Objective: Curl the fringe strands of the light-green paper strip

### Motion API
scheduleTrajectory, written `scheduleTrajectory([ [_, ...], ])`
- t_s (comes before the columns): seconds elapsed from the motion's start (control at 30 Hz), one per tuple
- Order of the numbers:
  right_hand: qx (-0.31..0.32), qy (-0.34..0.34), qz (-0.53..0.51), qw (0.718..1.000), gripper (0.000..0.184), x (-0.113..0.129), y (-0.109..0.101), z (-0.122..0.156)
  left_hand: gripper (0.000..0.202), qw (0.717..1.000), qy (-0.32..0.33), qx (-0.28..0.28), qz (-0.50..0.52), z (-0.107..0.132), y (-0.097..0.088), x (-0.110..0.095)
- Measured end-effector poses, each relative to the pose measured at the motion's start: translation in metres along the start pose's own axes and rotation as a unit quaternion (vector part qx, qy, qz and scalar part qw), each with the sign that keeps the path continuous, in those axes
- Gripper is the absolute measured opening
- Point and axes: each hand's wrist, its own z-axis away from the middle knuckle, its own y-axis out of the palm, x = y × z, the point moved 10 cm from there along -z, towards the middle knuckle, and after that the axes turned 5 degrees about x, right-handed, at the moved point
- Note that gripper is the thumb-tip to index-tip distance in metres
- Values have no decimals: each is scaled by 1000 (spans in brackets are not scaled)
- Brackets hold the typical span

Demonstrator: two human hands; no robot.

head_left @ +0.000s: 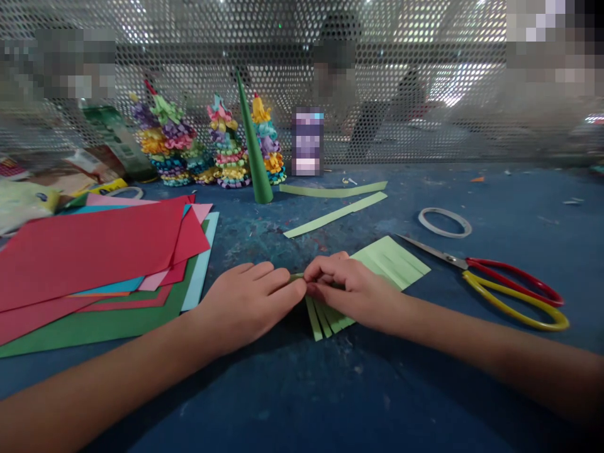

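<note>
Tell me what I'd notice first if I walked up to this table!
Probably the two hands in the middle: the left hand and right hand meet fingertip to fingertip on a light green sheet cut into strips. To their left spreads a pile of coloured paper, red on top, and frilly paper trees stand at the back. Red-and-yellow scissors lie on the right.
</note>
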Motion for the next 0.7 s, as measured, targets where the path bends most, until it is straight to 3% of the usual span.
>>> scheduleTrajectory([
  [0.23,-61,-43,83,994,3,12,-8,4,16,1000,-22,-8,11,0,1,5],
  [0.43,-44,-22,107,993,5,7,-4,2,18,999,-39,4,13,0,3,7],
  [0.57,-41,-3,103,994,5,3,-4,0,21,994,-62,36,85,0,10,11],
  [0.7,-23,22,64,997,6,-3,-3,-2,40,989,-69,59,118,0,14,8],
])
